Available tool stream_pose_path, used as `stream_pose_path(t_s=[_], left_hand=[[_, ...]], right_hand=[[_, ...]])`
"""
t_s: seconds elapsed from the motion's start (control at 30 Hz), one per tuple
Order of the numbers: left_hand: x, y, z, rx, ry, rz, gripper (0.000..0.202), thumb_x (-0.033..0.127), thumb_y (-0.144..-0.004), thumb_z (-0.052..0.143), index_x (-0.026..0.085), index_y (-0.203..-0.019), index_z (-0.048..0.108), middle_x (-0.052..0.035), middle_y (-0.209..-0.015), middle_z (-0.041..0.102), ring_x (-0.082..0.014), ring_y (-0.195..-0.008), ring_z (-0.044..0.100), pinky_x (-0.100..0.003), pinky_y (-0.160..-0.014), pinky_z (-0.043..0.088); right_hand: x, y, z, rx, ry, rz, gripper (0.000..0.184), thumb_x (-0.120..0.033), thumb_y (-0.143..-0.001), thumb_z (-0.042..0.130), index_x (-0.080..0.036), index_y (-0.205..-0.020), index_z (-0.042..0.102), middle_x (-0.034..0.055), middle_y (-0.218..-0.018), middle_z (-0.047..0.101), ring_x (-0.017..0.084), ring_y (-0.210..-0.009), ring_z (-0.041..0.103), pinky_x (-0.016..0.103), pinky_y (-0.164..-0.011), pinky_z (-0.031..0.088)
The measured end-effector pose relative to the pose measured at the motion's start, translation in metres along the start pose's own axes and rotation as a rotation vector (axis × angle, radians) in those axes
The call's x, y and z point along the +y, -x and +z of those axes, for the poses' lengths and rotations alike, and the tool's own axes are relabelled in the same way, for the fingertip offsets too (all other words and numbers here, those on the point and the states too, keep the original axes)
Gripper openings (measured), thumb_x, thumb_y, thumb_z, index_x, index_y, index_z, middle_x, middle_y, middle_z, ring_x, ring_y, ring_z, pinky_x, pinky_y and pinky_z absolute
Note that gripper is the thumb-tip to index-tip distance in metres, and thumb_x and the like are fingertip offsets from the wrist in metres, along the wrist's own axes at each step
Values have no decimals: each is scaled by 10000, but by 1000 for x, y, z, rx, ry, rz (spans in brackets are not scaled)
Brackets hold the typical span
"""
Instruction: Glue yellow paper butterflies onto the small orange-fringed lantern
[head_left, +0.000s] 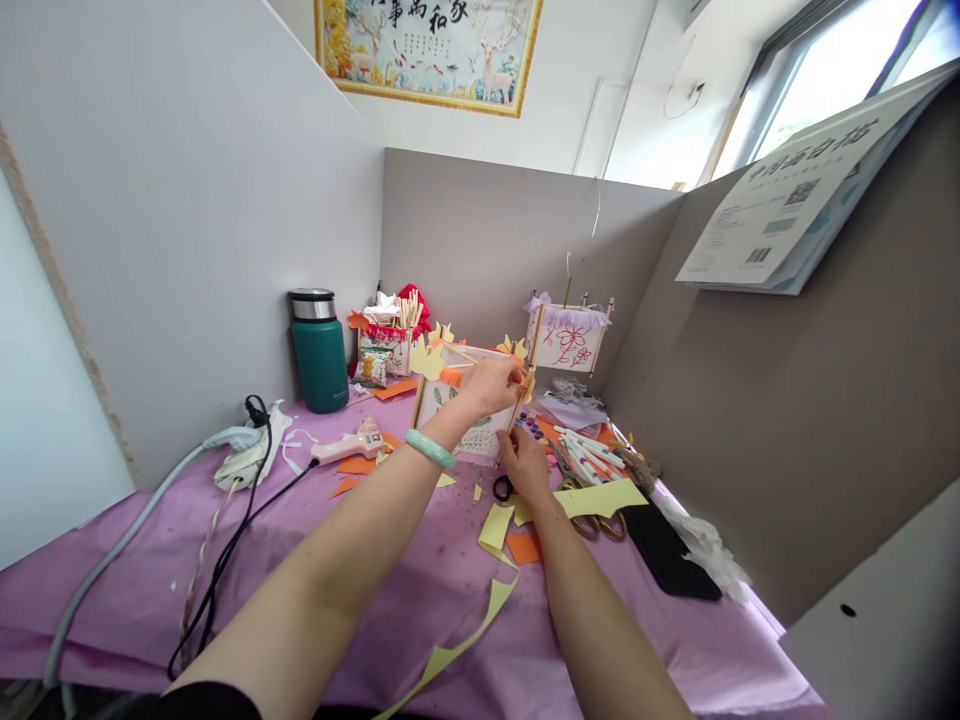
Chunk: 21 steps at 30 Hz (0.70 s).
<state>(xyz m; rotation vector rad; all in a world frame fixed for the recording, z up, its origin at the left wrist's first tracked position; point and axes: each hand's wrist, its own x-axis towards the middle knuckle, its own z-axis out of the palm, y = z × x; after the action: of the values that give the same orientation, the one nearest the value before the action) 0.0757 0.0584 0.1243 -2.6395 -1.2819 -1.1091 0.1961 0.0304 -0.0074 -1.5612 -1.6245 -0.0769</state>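
A box-shaped paper lantern [433, 402] with wooden corner sticks and leaf drawings stands on the purple cloth in front of me. Yellow paper cutouts [428, 360] and orange fringe decorate its top. My left hand [491, 385], below a pale green bangle [430, 449], reaches over the top right corner. Its fingers are closed together there, and whatever they pinch is hidden. Lower down, my right hand [525, 465] grips the lantern's right edge near its bottom corner. Yellow paper strips [600, 497] and an orange piece [524, 547] lie by my right wrist.
A green bottle [319, 350], a pink glue gun [351, 445] and a power strip [251, 450] with cables are on the left. Markers [589, 455], scissors [600, 525] and a black pouch [667, 550] lie right. Another lantern [568, 338] hangs behind. Grey partitions [480, 230] enclose the table.
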Motion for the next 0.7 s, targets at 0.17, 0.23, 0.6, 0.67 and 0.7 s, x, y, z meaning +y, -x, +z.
stream_pose_path(t_s=[0.17, 0.23, 0.6, 0.67, 0.7], left_hand=[[1, 3, 0, -9, 21, -12, 175, 234, -764, 501, 241, -873, 638, -16, -890, 676, -185, -821, 603, -271, -676, 437], [1, 3, 0, -6, 23, -24, 173, 227, -758, 502, 248, -865, 637, -12, -879, 674, -185, -811, 601, -268, -661, 431], [-1, 0, 4, 25, 66, -34, 158, 227, -746, 518, 250, -846, 640, -3, -849, 679, -182, -807, 597, -271, -661, 418], [-2, 0, 5, 27, 88, -38, 155, 233, -740, 531, 249, -841, 646, 1, -855, 682, -178, -810, 599, -267, -660, 417], [-3, -1, 5, 28, 95, -36, 149, 232, -737, 534, 248, -830, 650, 2, -857, 683, -177, -811, 599, -265, -662, 416]], right_hand=[[-1, 0, 0, -7, -10, 16, 362, -483, -894, 364, -204, -690, 471, 1, -611, 548, 156, -601, 505, 245, -559, 271], [-1, 0, 0, -5, -8, 19, 360, -483, -892, 367, -204, -691, 475, 2, -614, 547, 157, -604, 504, 244, -560, 272], [0, 0, 1, -4, -25, 11, 359, -478, -893, 366, -200, -697, 482, 2, -617, 548, 153, -599, 502, 240, -547, 258], [0, 0, 1, -4, -24, 10, 361, -479, -892, 367, -201, -689, 475, -1, -607, 537, 153, -592, 495, 241, -547, 257], [1, 0, 1, -2, -23, 9, 361, -478, -892, 367, -202, -685, 471, -2, -606, 533, 153, -589, 492, 242, -548, 257]])
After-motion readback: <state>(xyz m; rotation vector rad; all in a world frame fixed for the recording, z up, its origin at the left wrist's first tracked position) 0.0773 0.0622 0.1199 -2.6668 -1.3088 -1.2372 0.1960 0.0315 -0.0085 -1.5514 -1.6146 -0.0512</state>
